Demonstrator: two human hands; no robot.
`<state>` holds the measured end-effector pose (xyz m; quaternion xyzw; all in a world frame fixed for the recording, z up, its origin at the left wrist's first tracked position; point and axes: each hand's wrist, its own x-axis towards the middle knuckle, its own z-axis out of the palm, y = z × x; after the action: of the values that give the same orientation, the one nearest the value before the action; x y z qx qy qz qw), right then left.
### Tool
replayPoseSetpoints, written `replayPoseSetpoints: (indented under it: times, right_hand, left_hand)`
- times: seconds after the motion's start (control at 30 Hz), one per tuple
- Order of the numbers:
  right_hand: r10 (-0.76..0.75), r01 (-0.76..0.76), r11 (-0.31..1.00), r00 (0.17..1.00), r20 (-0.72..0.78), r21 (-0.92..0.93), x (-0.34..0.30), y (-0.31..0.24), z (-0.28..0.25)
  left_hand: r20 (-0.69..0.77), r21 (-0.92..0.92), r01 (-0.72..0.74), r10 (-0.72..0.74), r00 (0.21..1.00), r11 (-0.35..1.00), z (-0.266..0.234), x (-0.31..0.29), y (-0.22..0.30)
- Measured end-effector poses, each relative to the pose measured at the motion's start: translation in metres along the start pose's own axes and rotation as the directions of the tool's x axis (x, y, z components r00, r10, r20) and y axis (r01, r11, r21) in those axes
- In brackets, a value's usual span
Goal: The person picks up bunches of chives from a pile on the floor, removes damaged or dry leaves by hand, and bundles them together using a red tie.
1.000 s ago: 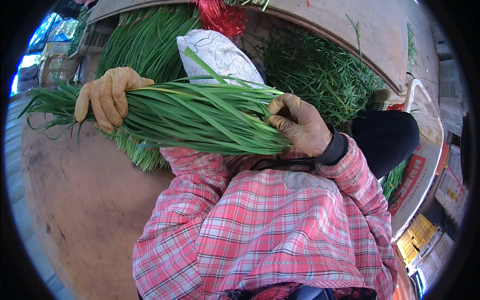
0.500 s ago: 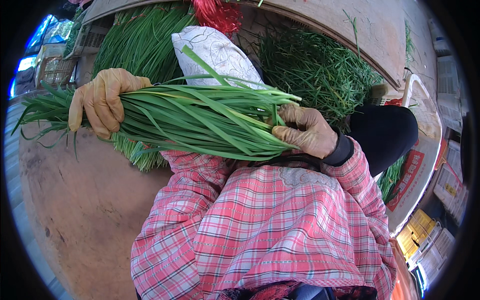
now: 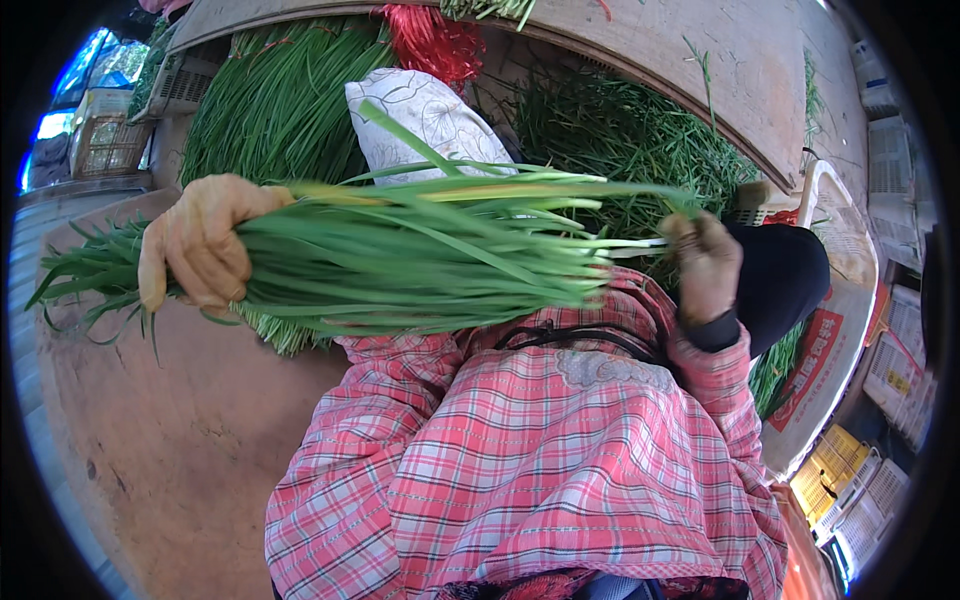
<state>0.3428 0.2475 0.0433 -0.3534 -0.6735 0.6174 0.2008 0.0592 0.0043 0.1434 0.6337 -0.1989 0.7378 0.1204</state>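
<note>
So my left hand (image 3: 205, 240) is clamped round the garlic chive bunch (image 3: 420, 255) near its leafy end (image 3: 95, 262), stem ends (image 3: 585, 285) toward 3 o'clock, nearest my blurry right hand (image 3: 705, 262), seemingly pinching a stray blade (image 3: 640, 189).

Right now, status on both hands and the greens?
Left hand: gripping the green bunch toward its leaf tips. Right hand: beyond its stem ends, apparently pinching a loose strand, blurred. White patterned fabric behind, not visibly blocking.
</note>
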Motion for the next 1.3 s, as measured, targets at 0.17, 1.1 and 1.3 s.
replayPoseSetpoints:
  times: [0.17,1.1,1.3]
  right_hand:
    - [-0.182,0.099,0.574,0.983,-0.008,-0.813,0.055,0.041,-0.094]
    - [-0.05,-0.149,0.978,0.516,0.855,0.147,0.024,-0.007,0.094]
    - [-0.009,-0.147,0.977,0.694,0.72,0.155,0.008,-0.018,0.083]
  left_hand:
    - [-0.066,-0.034,-0.126,0.124,0.99,0.991,0.005,0.006,0.008]
    - [-0.013,-0.084,-0.083,0.082,0.997,0.993,0.005,0.017,-0.012]
    - [-0.065,0.075,-0.037,0.042,0.997,0.997,0.003,0.005,0.008]
